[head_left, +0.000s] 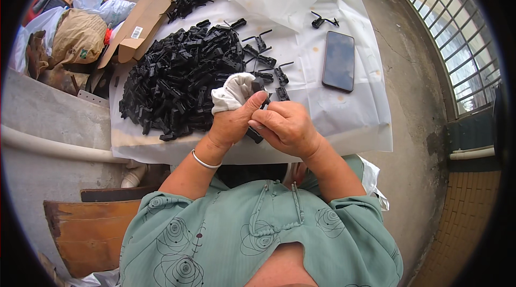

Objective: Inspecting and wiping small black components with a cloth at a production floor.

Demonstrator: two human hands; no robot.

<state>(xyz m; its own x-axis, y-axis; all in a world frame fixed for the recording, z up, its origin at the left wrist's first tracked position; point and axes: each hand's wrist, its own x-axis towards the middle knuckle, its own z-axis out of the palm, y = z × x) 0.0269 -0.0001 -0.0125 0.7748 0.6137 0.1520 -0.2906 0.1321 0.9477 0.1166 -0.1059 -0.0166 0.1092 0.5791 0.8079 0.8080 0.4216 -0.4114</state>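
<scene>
Light, stiff piece pinched between two working hands

From my remote seat I see the small black piece (259, 84) raised in front of the person, over the near edge of the white sheet (368, 109). The left hand (232, 124) grasps it with the thumb along its near side, a white cloth (228, 96) bunched around the fingers. The right hand (289, 127) is curled in close, fingertips drawn together at the piece; I cannot tell whether they grip part of it.

I judge it light and rigid, probably hard plastic, perhaps a little slippery on its smooth faces. Loose pieces (281, 76) beside the dark heap (183, 74) show thin prongs, which I would treat as the fragile part. I would take hold across the blocky body, keeping pressure off those prongs, and expect the soft cloth to crumple.
</scene>
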